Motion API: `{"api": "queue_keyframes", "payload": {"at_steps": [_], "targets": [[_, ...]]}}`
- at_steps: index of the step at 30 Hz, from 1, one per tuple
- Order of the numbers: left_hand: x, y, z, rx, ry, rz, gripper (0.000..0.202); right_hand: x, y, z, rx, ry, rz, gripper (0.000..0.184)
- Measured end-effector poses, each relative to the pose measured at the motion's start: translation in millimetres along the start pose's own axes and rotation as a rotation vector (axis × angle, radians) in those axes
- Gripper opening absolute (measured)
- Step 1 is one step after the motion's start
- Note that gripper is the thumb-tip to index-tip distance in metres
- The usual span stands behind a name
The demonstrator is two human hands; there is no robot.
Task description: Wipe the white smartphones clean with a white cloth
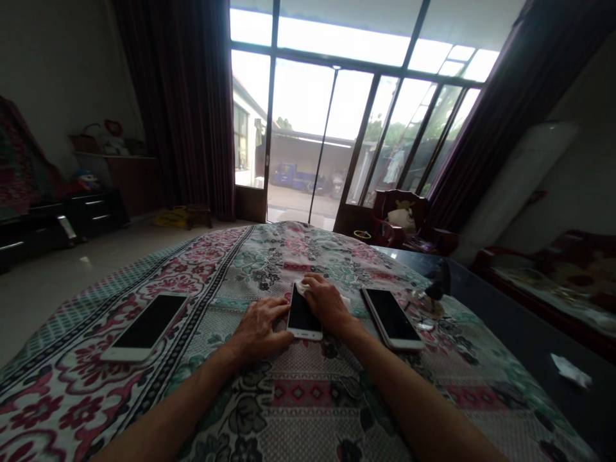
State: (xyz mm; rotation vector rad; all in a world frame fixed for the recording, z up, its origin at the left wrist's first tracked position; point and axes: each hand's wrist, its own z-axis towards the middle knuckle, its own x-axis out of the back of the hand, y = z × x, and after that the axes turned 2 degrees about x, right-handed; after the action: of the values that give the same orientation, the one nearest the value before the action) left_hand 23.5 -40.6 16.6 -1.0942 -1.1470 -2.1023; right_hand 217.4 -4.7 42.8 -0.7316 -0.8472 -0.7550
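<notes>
Two bare forearms are reaching in from the near edge over a patterned cloth (240, 410) that is covering the surface, and both hands are meeting at a white-framed phone (303, 317), which is lying flat, screen up, near the middle of the cloth. The left hand (262, 326) is resting palm down and loosely open, its fingers and thumb touching the phone's left side without closing around it. The right hand (326, 303) is curling over the upper right of the screen, its fingers bent and keeping hold of a white tissue (302, 288) against the glass; how tightly they are gripping it, I cannot tell. Well apart to the left, a second white phone (147, 327) is lying aslant with its dark screen up. To the right of the right hand, a third phone (393, 317) is lying screen up, and just beyond it a dark object (437, 282) is standing beside some clear items, too blurred to name. Farther right, a crumpled white paper (571, 371) is lying on a bare dark stretch alongside the cloth. Beyond, a wooden chair (399, 205) is standing by the glass doors (308, 128), dark curtains (178, 109) are hanging on either side, and a blue vehicle (296, 176) is showing outside.
</notes>
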Motion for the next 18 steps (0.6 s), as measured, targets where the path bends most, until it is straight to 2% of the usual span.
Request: {"api": "queue_keyframes", "payload": {"at_steps": [2, 5, 8, 18], "targets": [[0.2, 0.4, -0.3, 0.006, -0.001, 0.002, 0.050, 1.4, 5.3, 0.5, -0.043, 0.035, -0.006, 0.024], [-0.3, 0.1, -0.3, 0.007, 0.003, 0.005, 0.051, 6.4, 7.9, -1.8, -0.044, -0.023, -0.013, 0.021], [-0.6, -0.5, 0.1, 0.007, 0.004, -0.001, 0.050, 8.0, 8.6, -3.8, -0.022, -0.072, 0.001, 0.026], [0.0, -1.4, 1.2, 0.010, -0.019, 0.003, 0.051, -14.0, 20.7, 12.9, -0.063, 0.001, -0.041, 0.037]]}}
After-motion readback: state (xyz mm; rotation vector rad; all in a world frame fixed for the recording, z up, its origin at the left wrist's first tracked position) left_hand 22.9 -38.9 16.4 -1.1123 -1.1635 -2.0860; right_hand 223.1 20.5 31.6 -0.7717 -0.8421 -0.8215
